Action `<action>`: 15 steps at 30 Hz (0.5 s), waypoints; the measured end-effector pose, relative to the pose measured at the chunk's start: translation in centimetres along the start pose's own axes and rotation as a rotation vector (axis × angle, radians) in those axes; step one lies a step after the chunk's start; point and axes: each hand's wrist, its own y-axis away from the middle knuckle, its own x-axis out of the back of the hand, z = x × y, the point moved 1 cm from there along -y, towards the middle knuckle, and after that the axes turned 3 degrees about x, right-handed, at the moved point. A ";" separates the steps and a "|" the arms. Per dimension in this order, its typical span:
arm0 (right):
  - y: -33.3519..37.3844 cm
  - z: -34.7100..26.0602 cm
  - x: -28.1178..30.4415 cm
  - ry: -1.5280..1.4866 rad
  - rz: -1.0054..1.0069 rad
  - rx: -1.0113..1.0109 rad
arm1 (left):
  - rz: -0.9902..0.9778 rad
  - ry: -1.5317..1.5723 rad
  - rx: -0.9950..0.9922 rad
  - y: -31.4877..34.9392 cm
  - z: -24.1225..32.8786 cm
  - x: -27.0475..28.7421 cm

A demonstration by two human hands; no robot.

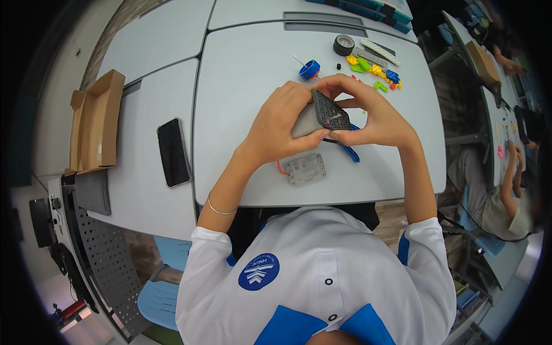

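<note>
Both hands grip a light grey box (307,123) with a dark grey, hole-studded face (330,110), tilted above the white table. My left hand (277,122) wraps its left side, thumb along the lower edge. On the dark side, my right hand (376,119) closes its fingertips and thumb at the top and bottom edges. Small pink bits show on the dark face. Just below lies a flat grey module (306,169) with an orange cable. A blue beam (349,152) is partly hidden behind the right hand. Beyond the hands sits a blue wheel-like piece (309,69) with a white rod.
A black tyre (344,45), a white holed beam (379,52) and several coloured connectors (376,71) lie at the back right. A phone (173,152) and an open cardboard box (85,129) are left. Teal cases (374,12) stand at the back. People work at the right.
</note>
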 end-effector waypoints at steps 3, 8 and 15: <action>0.2 -0.5 0.1 0.035 -0.048 -0.010 | 0.022 -0.006 -0.066 -0.1 0.3 0.1; 0.3 0.1 0.5 0.020 -0.041 0.001 | -0.024 0.008 -0.055 0.1 -0.1 0.2; 0.8 0.4 1.7 0.080 0.024 -0.054 | -0.021 0.187 0.106 0.4 -0.2 0.8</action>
